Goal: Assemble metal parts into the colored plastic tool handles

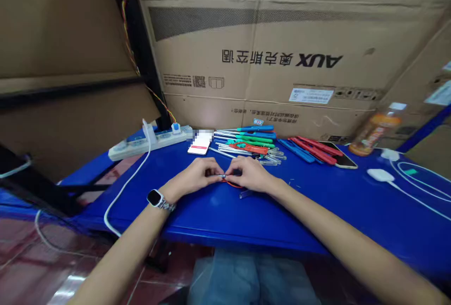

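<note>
While a large cardboard panel [282, 32] with upside-down AUX printing stands behind everything, the blue worktop [197, 215] spreads in front of it. A white power strip [158, 141] lies along the rear left, with a plug and a white cable [128, 183] running down over the front edge. At the rear right stands a bottle [376, 131] of orange drink. The 2 hands meet near the middle, the left hand [197, 174] wearing a watch [155, 197] at its wrist. Behind them lies a row of slim tools [255, 139] with blue, green and orange handles; right of it, red and blue handles [317, 150] rest partly over a phone [347, 160]. A white card [200, 143] sits left of the row. Under the right hand [252, 173] curves an orange-red item [233, 184], mostly hidden, near a clear plastic piece [245, 194]. Smallest, a slender silvery piece [220, 176] is between the fingertips: each grip is pinched on it, just above the worktop.
</note>
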### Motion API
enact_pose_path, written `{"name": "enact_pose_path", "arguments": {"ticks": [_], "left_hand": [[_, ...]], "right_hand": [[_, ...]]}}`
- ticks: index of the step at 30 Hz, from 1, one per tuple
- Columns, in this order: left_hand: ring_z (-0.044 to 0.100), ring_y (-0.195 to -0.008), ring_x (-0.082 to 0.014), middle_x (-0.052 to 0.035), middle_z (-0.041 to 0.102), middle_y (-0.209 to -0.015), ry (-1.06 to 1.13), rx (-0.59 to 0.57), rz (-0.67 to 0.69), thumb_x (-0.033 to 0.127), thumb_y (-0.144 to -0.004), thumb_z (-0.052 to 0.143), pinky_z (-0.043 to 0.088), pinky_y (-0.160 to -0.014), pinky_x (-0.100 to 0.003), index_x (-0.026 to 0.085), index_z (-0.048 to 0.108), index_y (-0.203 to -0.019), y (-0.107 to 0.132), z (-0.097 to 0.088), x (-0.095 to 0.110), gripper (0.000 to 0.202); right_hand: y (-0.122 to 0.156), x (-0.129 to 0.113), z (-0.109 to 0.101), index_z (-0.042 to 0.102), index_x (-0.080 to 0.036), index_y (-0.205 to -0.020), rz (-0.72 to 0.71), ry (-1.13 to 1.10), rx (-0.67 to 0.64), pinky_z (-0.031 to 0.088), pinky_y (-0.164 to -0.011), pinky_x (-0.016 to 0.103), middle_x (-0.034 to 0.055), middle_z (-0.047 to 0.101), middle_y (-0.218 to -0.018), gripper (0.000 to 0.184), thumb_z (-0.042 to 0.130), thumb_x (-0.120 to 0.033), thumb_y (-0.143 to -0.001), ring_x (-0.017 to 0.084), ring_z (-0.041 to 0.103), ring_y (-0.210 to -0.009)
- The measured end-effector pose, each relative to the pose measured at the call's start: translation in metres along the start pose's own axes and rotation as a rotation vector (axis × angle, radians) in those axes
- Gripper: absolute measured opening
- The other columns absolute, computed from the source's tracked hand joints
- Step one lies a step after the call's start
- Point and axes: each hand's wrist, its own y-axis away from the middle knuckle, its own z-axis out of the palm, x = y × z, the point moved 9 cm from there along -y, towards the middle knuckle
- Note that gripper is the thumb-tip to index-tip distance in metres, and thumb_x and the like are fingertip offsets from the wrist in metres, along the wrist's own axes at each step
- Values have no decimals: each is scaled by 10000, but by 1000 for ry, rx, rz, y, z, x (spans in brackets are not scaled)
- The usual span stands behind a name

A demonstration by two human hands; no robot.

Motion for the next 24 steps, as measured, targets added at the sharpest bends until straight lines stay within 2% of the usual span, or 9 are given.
{"name": "enact_pose_path", "arguments": {"ticks": [7, 11, 17, 24], "left_hand": [[626, -743, -159, -52, 671, -835, 28, 24, 29, 356, -853, 671, 500, -697, -275, 154, 736, -868, -1, -5, -4, 213], [620, -707, -148, -44, 671, -822, 59, 17, 24, 360, -852, 670, 512, -676, -270, 151, 709, -874, 0, -3, -4, 214], [613, -728, -141, -43, 640, -851, -14, -9, 36, 305, -854, 649, 504, -691, -260, 156, 726, -899, 2, 0, -1, 174], [612, -748, -147, -51, 645, -888, -121, -41, 58, 311, -884, 618, 489, -725, -269, 178, 751, -917, 2, 2, 0, 191]], "right_hand": [[0, -6, -2, 757, -211, -873, -84, 101, 10, 353, -683, 256, 14, 697, -867, 103, 671, -267, -878, 150, 579, -847], [6, -12, -5, 751, -227, -913, -113, 157, 22, 339, -653, 265, 17, 708, -908, 142, 629, -300, -903, 170, 580, -897], [19, -11, -6, 711, -230, -1064, -64, 142, -2, 389, -709, 288, 39, 693, -1026, 230, 644, -285, -851, 203, 587, -988], [19, -2, -3, 729, -246, -1016, -37, 89, -19, 415, -762, 296, 33, 690, -1008, 186, 653, -322, -865, 196, 587, -995]]}}
